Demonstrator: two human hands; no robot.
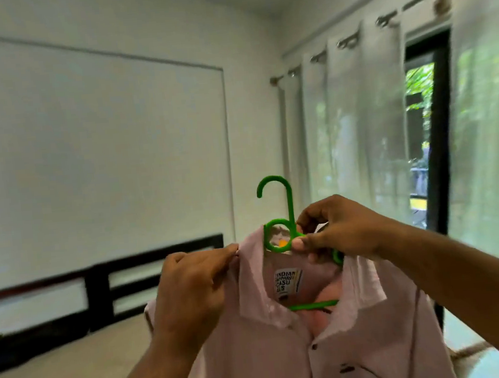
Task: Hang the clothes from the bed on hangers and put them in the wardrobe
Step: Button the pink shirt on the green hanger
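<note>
Though already threaded with the green hanger [291,212], not yet hung anywhere: holds the pink shirt [286,351] up in the lower centre of the frame, hook upright above the collar, crossbar showing inside the open neck. Pinches the collar edge near the shirt's shoulder with the left hand [190,287], fingers curled on the cloth. Grips the hanger just beside its ring with the right hand [336,229], thumb and fingers closed on the plastic. Looks like settling the shoulders and squaring the collar, so roughly midway through this one garment. Left to do, by the task: carry over and hook onto the wardrobe rail. No wardrobe in view, and no other clothes either, so no telling how many remain. No clear sight of the bed; only a dark slatted frame [100,292] at lower left under the white wall [102,141]. Open air ahead and toward the left of the frame. At right, pale curtains [358,134] and a dark door frame [437,142], behind the right forearm. Worth minding the hook tip and the hanging hem on any turn that way; lower shirt cut off by the bottom edge.
</note>
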